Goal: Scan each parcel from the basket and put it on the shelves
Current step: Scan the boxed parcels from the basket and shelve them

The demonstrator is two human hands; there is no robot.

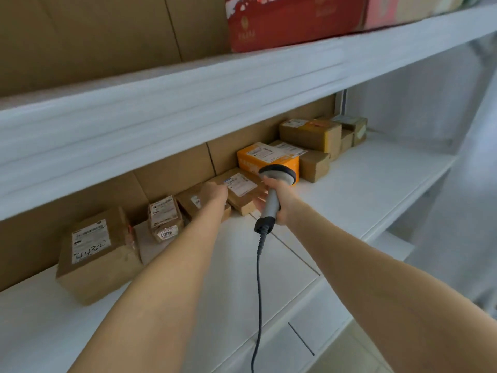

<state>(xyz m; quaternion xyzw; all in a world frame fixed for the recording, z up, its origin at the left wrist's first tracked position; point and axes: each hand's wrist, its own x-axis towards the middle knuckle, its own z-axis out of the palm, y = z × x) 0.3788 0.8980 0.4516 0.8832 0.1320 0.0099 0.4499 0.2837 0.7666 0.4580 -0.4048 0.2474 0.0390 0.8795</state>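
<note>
White shelf [363,189]; left hand [215,191], scanner [277,173] partly hide parcel [243,196].

- I read this as a parcel storeroom or pick-up point: plain white shelving [349,184] runs across my whole view in tiers.
- From lower left to centre right, the middle shelf carries small brown parcels [96,254], each with a printed shipping label. One has handwritten digits, another a numbered sticker.
- An orange parcel [258,160] sits among them.
- At centre frame is a corded barcode scanner [271,195].
- Along the top edge stand bigger cartons, one a red carton [290,22].
</note>
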